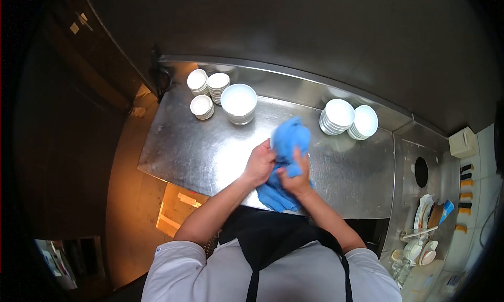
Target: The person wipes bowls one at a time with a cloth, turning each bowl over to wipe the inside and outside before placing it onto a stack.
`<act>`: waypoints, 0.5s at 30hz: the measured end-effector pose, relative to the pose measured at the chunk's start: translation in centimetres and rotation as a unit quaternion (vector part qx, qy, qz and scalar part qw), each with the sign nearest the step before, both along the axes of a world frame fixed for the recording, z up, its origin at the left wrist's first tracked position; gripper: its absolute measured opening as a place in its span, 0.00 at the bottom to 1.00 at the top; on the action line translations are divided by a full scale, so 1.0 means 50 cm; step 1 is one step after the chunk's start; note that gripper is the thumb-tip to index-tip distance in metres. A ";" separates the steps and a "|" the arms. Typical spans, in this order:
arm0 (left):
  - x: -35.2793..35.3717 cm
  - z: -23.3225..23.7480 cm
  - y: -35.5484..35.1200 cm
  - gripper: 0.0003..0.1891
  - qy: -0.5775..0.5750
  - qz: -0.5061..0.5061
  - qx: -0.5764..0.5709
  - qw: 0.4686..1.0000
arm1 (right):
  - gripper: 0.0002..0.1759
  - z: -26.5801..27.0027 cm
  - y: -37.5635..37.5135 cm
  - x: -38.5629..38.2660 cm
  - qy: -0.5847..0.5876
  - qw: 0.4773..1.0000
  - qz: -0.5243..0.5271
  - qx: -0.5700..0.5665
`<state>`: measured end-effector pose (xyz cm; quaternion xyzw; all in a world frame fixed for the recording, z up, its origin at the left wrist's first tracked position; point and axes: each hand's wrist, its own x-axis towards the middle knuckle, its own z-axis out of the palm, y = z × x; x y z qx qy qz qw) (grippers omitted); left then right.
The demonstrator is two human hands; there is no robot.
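Observation:
A blue cloth (pixel 290 139) is bunched up between my two hands over the front middle of the steel counter. My left hand (pixel 261 163) is closed at the cloth's left side; a sliver of pale edge shows by its fingertips, but the cloth hides what it belongs to. From the right, my right hand (pixel 297 177) grips the cloth, slightly blurred. More blue cloth (pixel 278 198) lies below my hands at the counter's front edge. Beyond my left hand stands a stack of large white bowls (pixel 239 103).
Small white cups (pixel 202 107) stand in several stacks at the back left of the counter (pixel 178 147). Two stacks of white bowls (pixel 337 117) are at the back right. A steel section with a round hole (pixel 421 172) adjoins the right, with used dishes (pixel 415 248) nearer me.

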<state>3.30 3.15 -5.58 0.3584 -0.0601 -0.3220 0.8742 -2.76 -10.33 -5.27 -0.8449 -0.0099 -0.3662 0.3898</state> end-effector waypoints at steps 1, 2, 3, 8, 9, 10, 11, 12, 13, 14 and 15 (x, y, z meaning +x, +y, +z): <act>-0.019 0.003 -0.005 0.16 -0.050 0.029 0.129 0.990 | 0.26 0.032 0.014 -0.005 -0.023 0.995 0.011 -0.100; -0.022 0.006 -0.012 0.15 -0.152 0.065 0.150 0.975 | 0.27 0.058 0.012 0.003 -0.017 0.989 0.021 -0.145; -0.028 0.019 -0.019 0.13 -0.251 0.101 0.171 0.947 | 0.28 0.078 0.010 0.014 -0.009 0.982 0.031 -0.188; -0.058 0.082 -0.006 0.10 -0.417 0.070 0.335 0.842 | 0.25 0.107 -0.081 0.084 0.191 0.861 0.156 0.444; -0.066 0.110 -0.004 0.10 -0.452 0.072 0.317 0.831 | 0.24 0.095 -0.095 0.095 0.235 0.749 0.176 0.594; -0.061 0.103 -0.010 0.10 -0.517 0.105 0.282 0.801 | 0.23 0.080 -0.093 0.097 0.211 0.687 0.257 0.646; -0.050 0.090 -0.020 0.10 -0.577 0.138 0.247 0.766 | 0.22 0.057 -0.086 0.096 0.185 0.614 0.335 0.690; -0.037 0.085 -0.026 0.10 -0.634 0.170 0.211 0.725 | 0.21 0.020 -0.081 0.098 0.158 0.532 0.410 0.724; -0.024 0.107 -0.015 0.10 -0.638 0.140 0.264 0.710 | 0.22 -0.031 -0.070 0.093 0.157 0.575 0.382 0.706; -0.003 0.109 -0.011 0.10 -0.635 0.163 0.296 0.695 | 0.23 -0.084 -0.059 0.088 0.158 0.617 0.351 0.686; 0.020 0.107 -0.006 0.11 -0.630 0.186 0.329 0.679 | 0.23 -0.031 -0.020 0.052 0.215 0.638 0.250 0.695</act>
